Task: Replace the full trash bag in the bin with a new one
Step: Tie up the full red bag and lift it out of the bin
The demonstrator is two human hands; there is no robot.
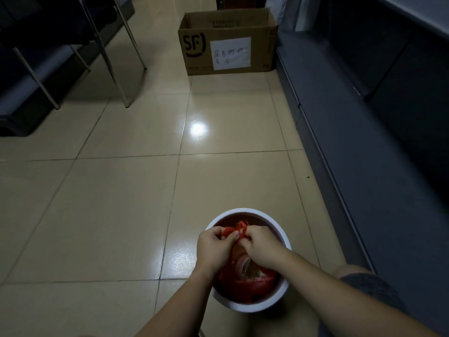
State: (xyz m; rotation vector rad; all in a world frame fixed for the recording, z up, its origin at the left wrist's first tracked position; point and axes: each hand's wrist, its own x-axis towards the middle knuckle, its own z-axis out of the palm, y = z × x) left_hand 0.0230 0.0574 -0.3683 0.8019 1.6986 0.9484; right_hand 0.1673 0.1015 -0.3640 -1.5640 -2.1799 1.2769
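Note:
A round white bin (279,233) stands on the tiled floor at the bottom centre. Inside it sits a red trash bag (252,284) holding rubbish. My left hand (213,248) and my right hand (261,246) are side by side over the bin's mouth. Each pinches one of the bag's red handles (239,228), which are bunched together between the fingers above the bag. My hands hide the middle of the bag.
An open cardboard box (228,42) with a white label stands on the floor ahead. Chair and table legs (114,69) rise at the upper left. A dark low cabinet (364,142) runs along the right side. My knee (352,272) is beside the bin.

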